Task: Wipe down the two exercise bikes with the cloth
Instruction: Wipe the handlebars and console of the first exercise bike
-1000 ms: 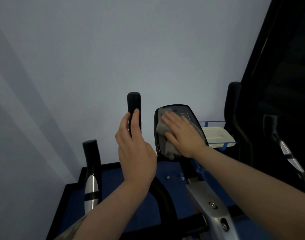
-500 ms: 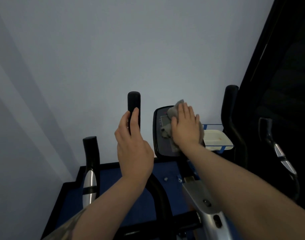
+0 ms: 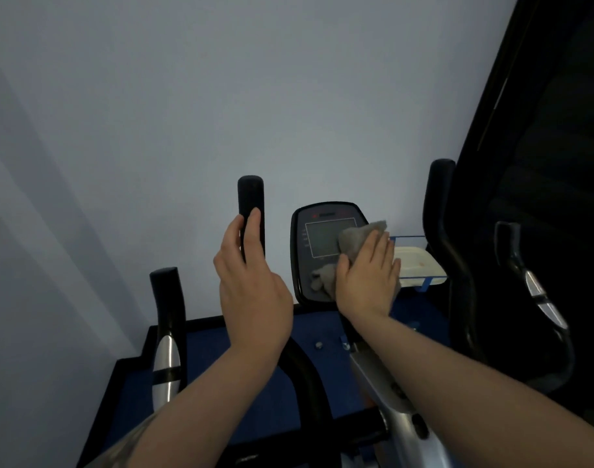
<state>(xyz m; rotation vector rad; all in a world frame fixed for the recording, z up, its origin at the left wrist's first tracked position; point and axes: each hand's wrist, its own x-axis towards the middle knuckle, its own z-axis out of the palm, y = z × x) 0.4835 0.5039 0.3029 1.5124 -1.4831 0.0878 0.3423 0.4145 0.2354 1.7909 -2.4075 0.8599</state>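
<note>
The exercise bike's black console [image 3: 317, 251] with a grey screen stands upright in front of me. My right hand [image 3: 368, 275] presses a grey cloth [image 3: 356, 236] flat against the console's right side, fingers straight; cloth ends stick out above and to the left of the hand. My left hand [image 3: 251, 282] grips the black upright handlebar [image 3: 250, 201] just left of the console, with the thumb lying along the grip. The bike's silver frame [image 3: 390, 396] runs down under my right forearm.
A second black and silver handle [image 3: 167, 319] rises at the left. Black handlebars [image 3: 440, 211] and a silver-tipped lever [image 3: 538, 292] stand at the right, against a dark panel. A white tray with blue edging [image 3: 420, 265] sits behind the console. Pale wall ahead, blue floor below.
My right hand has slid the cloth from the middle of the console to its right side, uncovering the screen. The left hand has stayed on the handlebar.
</note>
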